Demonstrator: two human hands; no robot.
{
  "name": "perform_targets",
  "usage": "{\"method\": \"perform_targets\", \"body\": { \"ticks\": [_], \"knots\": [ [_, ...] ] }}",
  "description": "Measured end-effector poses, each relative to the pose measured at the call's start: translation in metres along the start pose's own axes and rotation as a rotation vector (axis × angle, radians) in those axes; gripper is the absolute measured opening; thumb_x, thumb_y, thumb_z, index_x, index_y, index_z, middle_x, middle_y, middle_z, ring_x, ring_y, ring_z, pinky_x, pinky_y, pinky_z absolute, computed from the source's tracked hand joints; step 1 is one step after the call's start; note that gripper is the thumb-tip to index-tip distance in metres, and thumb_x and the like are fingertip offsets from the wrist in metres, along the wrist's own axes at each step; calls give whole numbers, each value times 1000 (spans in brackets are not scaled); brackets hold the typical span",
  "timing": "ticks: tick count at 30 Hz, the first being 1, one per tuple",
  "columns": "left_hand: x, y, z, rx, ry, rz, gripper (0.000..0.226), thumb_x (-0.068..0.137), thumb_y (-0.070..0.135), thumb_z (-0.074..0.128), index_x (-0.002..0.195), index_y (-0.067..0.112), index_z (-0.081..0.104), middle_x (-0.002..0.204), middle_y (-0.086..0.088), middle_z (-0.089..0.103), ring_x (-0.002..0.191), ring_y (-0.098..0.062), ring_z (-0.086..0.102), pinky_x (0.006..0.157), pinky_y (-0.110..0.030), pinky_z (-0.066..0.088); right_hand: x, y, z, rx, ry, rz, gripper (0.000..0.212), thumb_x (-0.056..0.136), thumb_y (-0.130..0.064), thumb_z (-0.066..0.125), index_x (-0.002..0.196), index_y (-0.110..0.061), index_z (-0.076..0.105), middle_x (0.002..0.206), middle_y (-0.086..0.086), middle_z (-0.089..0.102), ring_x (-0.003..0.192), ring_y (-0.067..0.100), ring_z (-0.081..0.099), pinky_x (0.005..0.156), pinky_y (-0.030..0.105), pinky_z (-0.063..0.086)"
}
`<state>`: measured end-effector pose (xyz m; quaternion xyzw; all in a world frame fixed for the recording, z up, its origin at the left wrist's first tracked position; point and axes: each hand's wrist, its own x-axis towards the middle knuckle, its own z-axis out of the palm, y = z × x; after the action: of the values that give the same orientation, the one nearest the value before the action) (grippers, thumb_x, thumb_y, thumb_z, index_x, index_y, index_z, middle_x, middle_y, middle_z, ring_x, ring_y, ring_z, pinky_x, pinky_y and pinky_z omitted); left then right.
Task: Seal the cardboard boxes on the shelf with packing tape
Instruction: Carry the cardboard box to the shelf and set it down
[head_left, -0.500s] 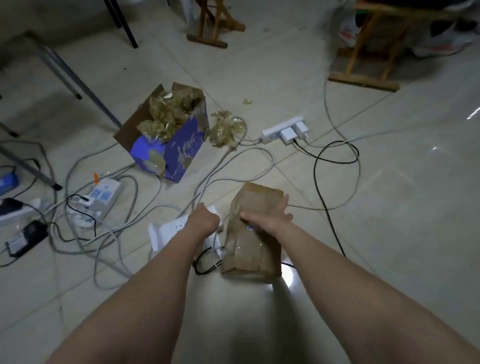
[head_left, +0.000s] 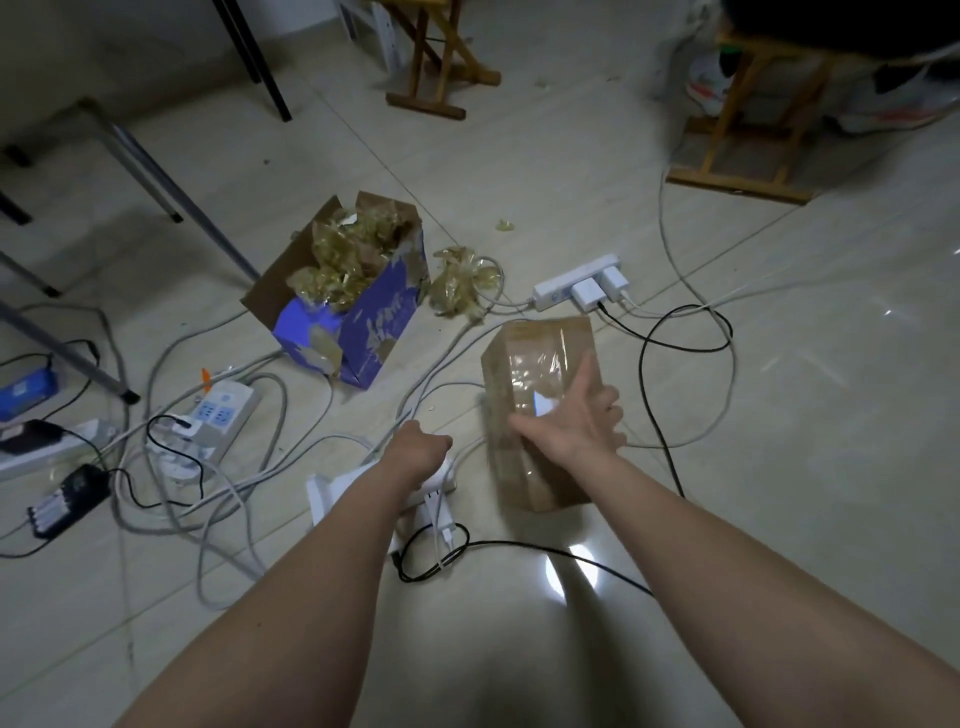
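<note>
Head view looks down on a pale tiled floor (head_left: 779, 415) strewn with cables, where a brown cardboard box (head_left: 540, 374) lies on its side, its faces glossy with clear packing tape. The right hand (head_left: 566, 431) rests on the box's top face with fingers spread and fairly straight, thumb pointing left across the cardboard; a small blue-white patch on the box shows just above the thumb. The left hand (head_left: 421, 449) hangs just to the left of the box with its fingers curled under, so whether it holds anything cannot be told from here (only the back of the hand and the wrist are visible). Beneath that hand lies a white power strip (head_left: 332, 491) with a plug and a black cable looping off it. Farther up the floor stands an open blue box (head_left: 358, 322) stuffed with crumpled used tape, and a loose wad of tape (head_left: 460, 283) sits just to its right. Another white power strip (head_left: 576, 283), with two adapters plugged in, lies near the far end of the brown box. On the left are a third power strip (head_left: 223, 410) and a black battery charger (head_left: 67, 501). Wooden stands (head_left: 441, 57) stand at the top.
</note>
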<state>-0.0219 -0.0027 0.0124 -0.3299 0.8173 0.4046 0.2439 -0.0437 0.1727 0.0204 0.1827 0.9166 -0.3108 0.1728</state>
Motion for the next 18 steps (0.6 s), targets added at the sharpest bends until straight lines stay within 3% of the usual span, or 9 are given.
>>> {"method": "perform_targets", "body": {
  "ticks": [4,7,10,18],
  "knots": [
    [-6,24,-8,-117,0,-9,65,99,24,56,154,8,24,129,-15,50,112,-33,57,88,-39,50,17,-27,-44,-83,90,-148,134,58,-62,77,151,-25,-12,142,20,25,127,38,33,99,50,34],
    [-20,45,-18,-126,19,10,73,96,26,62,155,8,21,148,-18,41,124,-35,52,99,-44,50,14,-44,-80,-164,84,-252,134,59,-59,78,151,-24,-13,146,19,22,131,37,30,100,49,33],
    [-48,74,-36,-43,5,36,90,88,25,74,155,7,18,154,-17,34,136,-34,42,108,-42,42,1,-60,-126,-258,52,-352,134,59,-57,78,150,-23,-13,146,17,20,130,36,29,101,48,32],
    [-152,185,-109,88,3,131,112,73,18,87,157,10,13,157,-12,32,142,-27,35,107,-33,37,-39,-128,-277,-522,114,-546,137,53,-63,76,150,-21,-12,140,13,25,120,33,36,95,46,35]
  ]
}}
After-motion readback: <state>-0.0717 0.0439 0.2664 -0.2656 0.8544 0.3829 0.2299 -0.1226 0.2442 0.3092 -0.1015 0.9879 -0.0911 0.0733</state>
